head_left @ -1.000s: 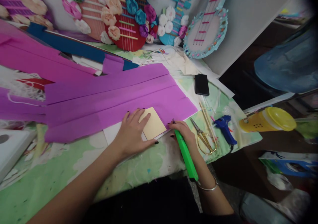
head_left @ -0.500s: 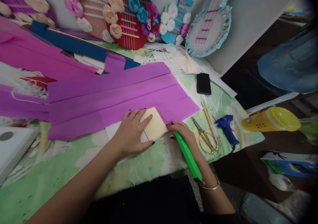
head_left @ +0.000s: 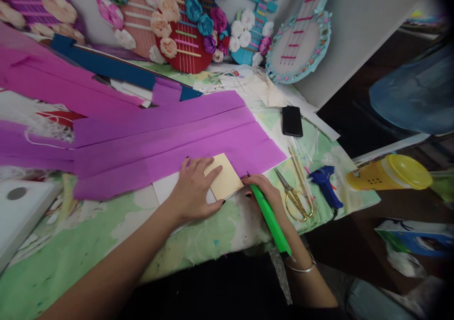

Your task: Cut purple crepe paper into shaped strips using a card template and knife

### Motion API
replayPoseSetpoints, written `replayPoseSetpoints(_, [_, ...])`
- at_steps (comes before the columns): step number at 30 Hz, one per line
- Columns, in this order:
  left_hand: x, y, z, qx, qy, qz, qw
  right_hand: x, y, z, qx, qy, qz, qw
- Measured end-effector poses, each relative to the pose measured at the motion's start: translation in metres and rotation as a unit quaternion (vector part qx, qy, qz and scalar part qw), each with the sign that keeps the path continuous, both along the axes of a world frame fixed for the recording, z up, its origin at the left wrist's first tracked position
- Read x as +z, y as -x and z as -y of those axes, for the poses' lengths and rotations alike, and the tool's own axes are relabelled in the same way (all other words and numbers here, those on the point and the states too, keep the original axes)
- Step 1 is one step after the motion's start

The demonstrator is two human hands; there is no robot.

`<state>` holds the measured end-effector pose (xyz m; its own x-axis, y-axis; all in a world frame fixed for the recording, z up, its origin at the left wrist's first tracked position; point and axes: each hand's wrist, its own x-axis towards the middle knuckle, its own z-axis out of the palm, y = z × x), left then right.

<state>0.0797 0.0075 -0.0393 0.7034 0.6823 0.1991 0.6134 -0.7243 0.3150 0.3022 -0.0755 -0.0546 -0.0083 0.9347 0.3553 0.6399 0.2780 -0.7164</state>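
My left hand (head_left: pixel 194 187) lies flat with spread fingers over the left part of a pale yellow square pad (head_left: pixel 227 178), pressing on it. White paper (head_left: pixel 166 186) shows under that hand, beside a wide sheet of purple crepe paper (head_left: pixel 177 137). At the pad's right corner, my right hand (head_left: pixel 264 187) is closed round a long green utility knife (head_left: pixel 271 223). Its handle slants back along the wrist, and its tip at the pad's edge is mostly hidden by the fingers. Gold-handled scissors (head_left: pixel 293 199) lie just right of my right hand.
A blue glue gun (head_left: pixel 327 185), thin sticks (head_left: pixel 300 173) and a black flat case (head_left: pixel 292 121) lie to the right. A yellow-lidded cup (head_left: pixel 390 172) stands near the table edge. Decorated paper instruments (head_left: pixel 187 50) lean at the back. A white box (head_left: pixel 24 216) sits left.
The whole view has shifted slightly, so things appear a little further right. Both hands keep nearly the same places on the pad and the knife.
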Motion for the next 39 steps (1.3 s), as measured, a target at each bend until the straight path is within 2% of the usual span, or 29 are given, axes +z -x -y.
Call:
replayPoseSetpoints(7, [0.000, 0.002, -0.002, 0.007, 0.019, -0.025, 0.999, -0.001, 0.000, 0.000, 0.016, -0.016, 0.008, 1.000])
replayPoseSetpoints(12, [0.001, 0.008, -0.008, -0.015, 0.033, -0.046, 0.998, -0.004, -0.002, -0.001, 0.023, -0.016, 0.018, 0.999])
replayPoseSetpoints(25, [-0.007, 0.013, -0.018, -0.012, 0.034, -0.016, 0.999, -0.005, -0.002, -0.001, 0.015, -0.003, 0.032, 0.999])
replayPoseSetpoints(34, [-0.004, 0.012, -0.016, -0.020, 0.020, 0.014, 1.000, -0.001, -0.001, 0.002, 0.005, -0.011, -0.002, 1.000])
replayPoseSetpoints(39, [-0.003, 0.012, -0.015, -0.020, 0.011, 0.011, 1.000, -0.001, -0.001, 0.002, 0.009, -0.014, 0.016, 1.000])
